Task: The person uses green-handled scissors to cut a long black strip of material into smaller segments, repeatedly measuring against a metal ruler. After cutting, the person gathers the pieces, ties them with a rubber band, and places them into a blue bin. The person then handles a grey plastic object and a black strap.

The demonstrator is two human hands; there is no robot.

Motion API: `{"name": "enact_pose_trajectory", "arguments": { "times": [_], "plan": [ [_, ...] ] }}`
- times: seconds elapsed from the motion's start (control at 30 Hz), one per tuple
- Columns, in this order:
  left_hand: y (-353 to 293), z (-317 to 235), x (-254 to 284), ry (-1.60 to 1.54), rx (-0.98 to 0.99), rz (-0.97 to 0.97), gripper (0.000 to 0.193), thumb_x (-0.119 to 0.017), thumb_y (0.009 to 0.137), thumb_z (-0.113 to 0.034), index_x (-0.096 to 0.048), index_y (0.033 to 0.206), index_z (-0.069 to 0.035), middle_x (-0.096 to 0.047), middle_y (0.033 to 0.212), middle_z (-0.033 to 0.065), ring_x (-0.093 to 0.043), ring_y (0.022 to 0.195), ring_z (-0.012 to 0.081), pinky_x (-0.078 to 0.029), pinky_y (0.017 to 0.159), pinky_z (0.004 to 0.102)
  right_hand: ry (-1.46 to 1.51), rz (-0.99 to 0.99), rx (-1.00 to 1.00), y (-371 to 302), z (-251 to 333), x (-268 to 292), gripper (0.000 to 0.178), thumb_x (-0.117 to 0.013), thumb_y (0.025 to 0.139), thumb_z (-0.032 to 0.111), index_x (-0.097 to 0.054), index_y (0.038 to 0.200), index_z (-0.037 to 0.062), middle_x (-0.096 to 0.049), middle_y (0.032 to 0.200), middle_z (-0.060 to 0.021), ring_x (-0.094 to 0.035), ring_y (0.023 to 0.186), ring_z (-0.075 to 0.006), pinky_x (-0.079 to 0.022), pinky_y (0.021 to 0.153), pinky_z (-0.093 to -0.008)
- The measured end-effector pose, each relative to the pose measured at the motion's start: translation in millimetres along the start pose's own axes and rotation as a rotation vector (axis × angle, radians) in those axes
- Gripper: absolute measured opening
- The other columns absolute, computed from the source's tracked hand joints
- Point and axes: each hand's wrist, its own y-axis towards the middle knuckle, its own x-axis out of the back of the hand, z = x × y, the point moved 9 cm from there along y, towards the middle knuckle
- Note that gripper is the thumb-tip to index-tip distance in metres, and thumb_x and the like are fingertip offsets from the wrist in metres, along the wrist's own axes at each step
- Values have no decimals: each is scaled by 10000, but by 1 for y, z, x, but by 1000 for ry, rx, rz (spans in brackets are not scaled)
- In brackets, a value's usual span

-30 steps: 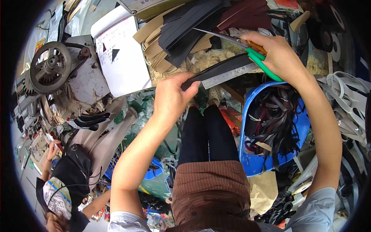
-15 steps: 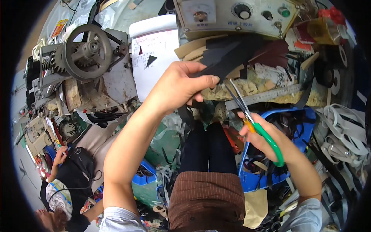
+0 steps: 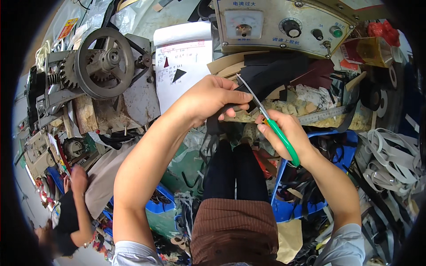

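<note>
1. At twelve o'clock, just off centre: pinching a black strip (image 3: pixel 214 127) in the left hand (image 3: pixel 217 99), thumb pressed toward the fingers, with a loose end dangling toward six o'clock.
2. At three o'clock: gripping green-handled scissors (image 3: pixel 281 136) in the right hand (image 3: pixel 286 133), fingers curled around the handles, with blades pointed toward eleven o'clock and passing close to the left thumb. Cannot tell of any contact between blades and strip.
3. Seen at four o'clock, partly behind the right forearm: a blue basket (image 3: pixel 284 214), filled with tangled dark strips (image 3: pixel 306 177) and a tan scrap (image 3: pixel 295 193).
4. Seen at seven o'clock, beside the left forearm: a second blue container (image 3: pixel 153 207), with dark pieces (image 3: pixel 159 197) inside.
5. Seen at two o'clock, near the rim: a yellowish see-through box (image 3: pixel 372 51), just beside crumpled red plastic (image 3: pixel 382 33). Cannot make out any contents.
6. Heaped beyond the hands, between one and two o'clock: black pieces (image 3: pixel 275 73), with maroon pieces (image 3: pixel 315 73) alongside.
</note>
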Motion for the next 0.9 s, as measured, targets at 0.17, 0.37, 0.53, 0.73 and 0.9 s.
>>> {"name": "enact_pose_trajectory", "arguments": {
  "times": [0.17,0.37,0.53,0.73,0.9],
  "plan": [
    [-6,8,-2,-13,-76,-54,180,-679,856,-194,-661,868,-15,-673,742,47,-520,483,35,-381,399,164,203,0,-1,-8,-10,-10,199,-658,838,122,-595,994,17,-613,698,-54,-548,600,-107,-448,580,-272],
    [-69,10,-35,275,-356,-132,698,-732,792,-66,-375,1393,-55,-623,682,23,-553,549,57,-455,533,205,344,-134,175,-51,25,51,596,-763,737,115,-461,1246,41,-577,1147,-84,-527,1127,-188,-410,929,-315],
    [-49,6,-27,566,-523,-413,850,-759,748,-101,-289,1455,-131,-649,738,121,-596,535,172,-486,564,305,-240,-343,397,-21,65,84,432,-720,740,26,-554,1137,64,-632,867,-118,-628,630,-188,-485,581,-295],
    [-24,36,-35,646,-426,-434,907,-749,754,-151,-211,1482,-199,-662,816,188,-636,750,375,-511,685,415,-724,-307,809,27,99,51,466,-702,667,-7,-595,1105,110,-593,846,-87,-600,723,-293,-464,601,-369],
    [-22,43,-40,579,-542,-401,909,-735,753,-89,-197,1481,-166,-599,1115,221,-634,832,368,-504,754,405,-803,-397,928,17,81,48,515,-684,640,10,-609,1125,165,-642,935,-54,-593,719,-256,-458,621,-348]
  ]
}}
